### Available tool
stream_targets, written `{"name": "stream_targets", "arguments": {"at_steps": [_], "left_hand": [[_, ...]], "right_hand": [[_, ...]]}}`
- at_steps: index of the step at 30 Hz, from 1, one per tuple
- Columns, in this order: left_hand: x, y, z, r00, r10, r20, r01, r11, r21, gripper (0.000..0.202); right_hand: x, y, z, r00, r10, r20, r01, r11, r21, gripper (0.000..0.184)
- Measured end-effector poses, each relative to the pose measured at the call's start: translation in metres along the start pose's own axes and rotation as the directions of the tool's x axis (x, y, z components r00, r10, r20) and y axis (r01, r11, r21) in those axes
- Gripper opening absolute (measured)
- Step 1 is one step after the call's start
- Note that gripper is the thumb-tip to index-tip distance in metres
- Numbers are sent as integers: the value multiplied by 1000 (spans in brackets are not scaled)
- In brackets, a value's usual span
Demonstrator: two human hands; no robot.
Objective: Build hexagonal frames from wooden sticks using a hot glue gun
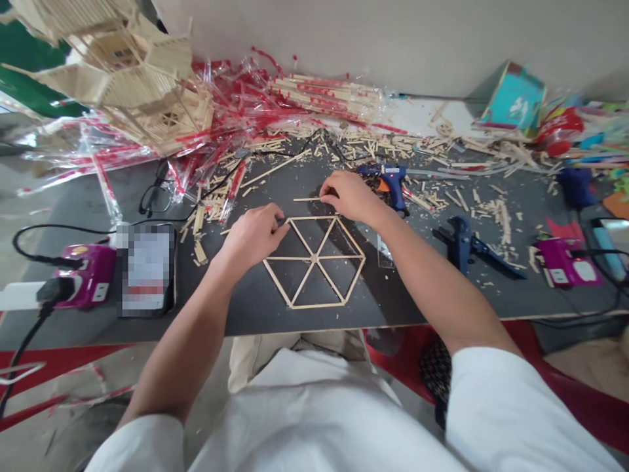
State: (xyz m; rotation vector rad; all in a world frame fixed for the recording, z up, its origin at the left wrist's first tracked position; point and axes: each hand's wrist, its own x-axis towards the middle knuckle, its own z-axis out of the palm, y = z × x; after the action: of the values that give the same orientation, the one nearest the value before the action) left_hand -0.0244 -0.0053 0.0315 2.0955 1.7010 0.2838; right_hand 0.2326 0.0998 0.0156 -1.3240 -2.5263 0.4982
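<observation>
A hexagon of thin wooden sticks with spokes to its centre lies flat on the dark board. My left hand rests at its upper left corner, fingers pinched together on the frame there. My right hand sits just beyond the top edge, fingers closed on a loose wooden stick that points left. A blue glue gun lies right behind my right hand.
Stick offcuts and red-striped plastic wrappers litter the back of the board. A stick-built model stands at back left. Glasses, a phone, a purple power strip, a blue cutter and another purple strip surround the work.
</observation>
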Motion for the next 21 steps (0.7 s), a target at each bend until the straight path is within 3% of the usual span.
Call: {"name": "stream_targets", "arguments": {"at_steps": [9, 21], "left_hand": [[6, -8, 9, 989, 98, -111, -109, 990, -93, 33], [9, -4, 11, 989, 102, -110, -111, 991, -74, 28]], "right_hand": [[-56, -25, 8, 992, 3, -129, 8, 996, 86, 9], [-59, -31, 23, 990, -9, -138, 24, 995, 102, 15]]}}
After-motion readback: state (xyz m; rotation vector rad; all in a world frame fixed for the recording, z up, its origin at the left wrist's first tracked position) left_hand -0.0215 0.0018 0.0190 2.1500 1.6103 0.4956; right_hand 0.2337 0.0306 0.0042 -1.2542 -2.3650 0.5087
